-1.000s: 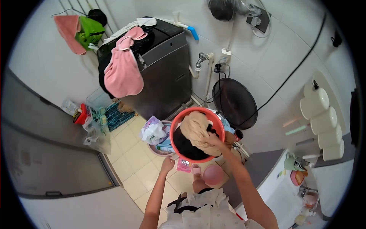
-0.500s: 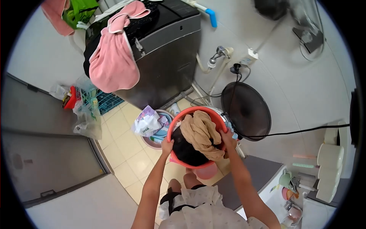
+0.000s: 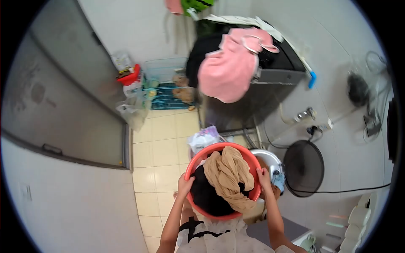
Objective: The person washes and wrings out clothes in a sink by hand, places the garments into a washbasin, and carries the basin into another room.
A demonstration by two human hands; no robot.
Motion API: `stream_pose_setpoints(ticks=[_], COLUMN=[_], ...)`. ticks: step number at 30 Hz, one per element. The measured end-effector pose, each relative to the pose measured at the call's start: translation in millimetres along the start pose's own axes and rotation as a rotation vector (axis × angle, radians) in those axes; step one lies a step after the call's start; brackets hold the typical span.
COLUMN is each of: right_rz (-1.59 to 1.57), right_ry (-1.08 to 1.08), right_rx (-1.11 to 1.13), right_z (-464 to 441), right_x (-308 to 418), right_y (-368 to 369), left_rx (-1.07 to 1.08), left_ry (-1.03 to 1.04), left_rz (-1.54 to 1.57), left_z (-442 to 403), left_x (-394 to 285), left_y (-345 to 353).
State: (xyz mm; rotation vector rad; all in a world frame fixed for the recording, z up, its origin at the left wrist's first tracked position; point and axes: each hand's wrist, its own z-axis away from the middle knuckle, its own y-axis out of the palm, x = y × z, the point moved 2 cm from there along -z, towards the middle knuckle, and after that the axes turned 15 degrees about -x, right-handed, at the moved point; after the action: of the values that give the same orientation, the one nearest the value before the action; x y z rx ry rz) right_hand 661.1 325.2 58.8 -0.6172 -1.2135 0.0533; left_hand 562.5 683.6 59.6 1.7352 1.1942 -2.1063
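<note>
An orange-red basin [image 3: 197, 157] is held in front of my body, over the tiled floor. Tan cloth [image 3: 228, 175] lies bunched on top of black cloth [image 3: 206, 195] inside it. My left hand [image 3: 184, 184] grips the left rim with the fingers curled over it. On the right rim my right hand [image 3: 263, 177] is closed in the same way. The basin hides part of a white and purple bag [image 3: 203, 138] behind it and part of a silver round tub [image 3: 268, 158] at its right.
A dark washing machine [image 3: 236, 111] stands ahead with a pink cloth [image 3: 230, 63] draped over it. Left of it is a wire cage [image 3: 168, 95] with a small animal inside. A dark mesh cover [image 3: 303, 168] leans at the right wall. Sliding doors [image 3: 63, 97] line the left.
My left hand, first free, and my right hand, first on the tan cloth, both took the basin's rim. The basin has risen off its place, and the view has turned left.
</note>
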Motion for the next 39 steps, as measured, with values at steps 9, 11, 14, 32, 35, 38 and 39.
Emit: stream_pose_setpoints(ticks=[9, 11, 14, 32, 35, 38, 39], right_rz=[0.101, 0.143, 0.08, -0.047, -0.069, -0.085, -0.084], right_ry=[-0.299, -0.373, -0.415, -0.445, -0.455, -0.477, -0.449], right_rx=[0.38, 0.456, 0.562, 0.985, 0.997, 1.023, 1.045], right_z=[93, 116, 149, 218, 244, 265, 274], right_x=[170, 203, 245, 482, 499, 512, 514], right_y=[206, 256, 323, 636, 681, 710, 715], left_rx=[-0.496, -0.556, -0.619, -0.923, -0.983, -1.031, -1.046], left_ry=[-0.406, -0.347, -0.299, -0.436, -0.419, -0.441, -0.503], left_rz=[0.455, 0.433, 0.354, 0.559, 0.55, 0.51, 0.467], left_z=[-35, -50, -76, -333, -358, -369, -368], left_x=[-11, 4, 8, 76, 104, 117, 122], left_y=[-232, -278, -342, -525, -558, -581, -588])
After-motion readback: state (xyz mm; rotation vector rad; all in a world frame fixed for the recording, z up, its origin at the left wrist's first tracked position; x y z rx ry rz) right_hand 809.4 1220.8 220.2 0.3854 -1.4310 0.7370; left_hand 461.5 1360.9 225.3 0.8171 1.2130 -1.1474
